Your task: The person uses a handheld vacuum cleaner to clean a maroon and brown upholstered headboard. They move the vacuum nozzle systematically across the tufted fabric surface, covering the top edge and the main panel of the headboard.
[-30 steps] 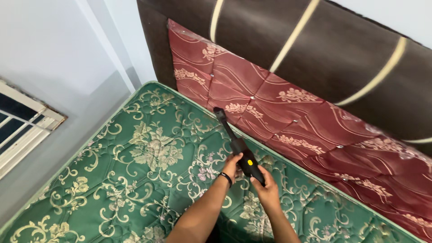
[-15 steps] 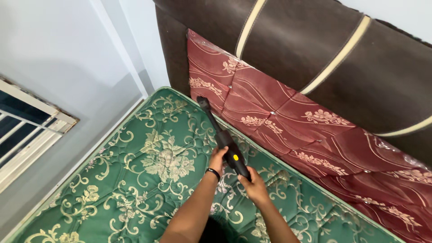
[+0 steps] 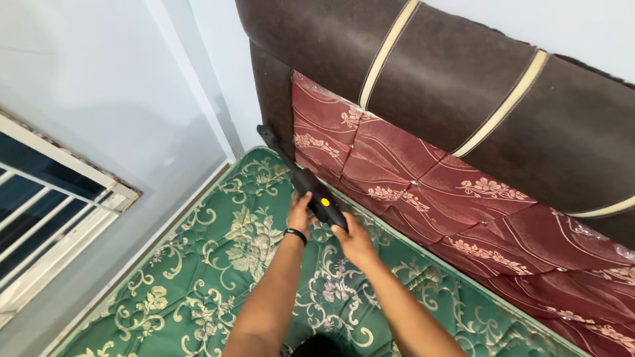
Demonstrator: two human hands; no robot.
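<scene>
— Head view first: where do we have the black handheld vacuum (image 3: pixel 316 193)?

— We grip it with 2 hands over the green patterned mattress (image 3: pixel 198 277). Our left hand (image 3: pixel 299 215) closes around the body's near side, a black wristband (image 3: pixel 296 235) just behind it; our right hand (image 3: pixel 354 242) clenches the rear end.

— And its yellow button (image 3: pixel 325 202)?

— It shows on top, just ahead of our fingers. The thin nozzle (image 3: pixel 272 140) points into the corner, where the mattress meets the red padded panel (image 3: pixel 410 178) and the brown headboard (image 3: pixel 423 86).

— Any containers?

— We cannot tell; a window (image 3: pixel 46 198) sits at left.
</scene>
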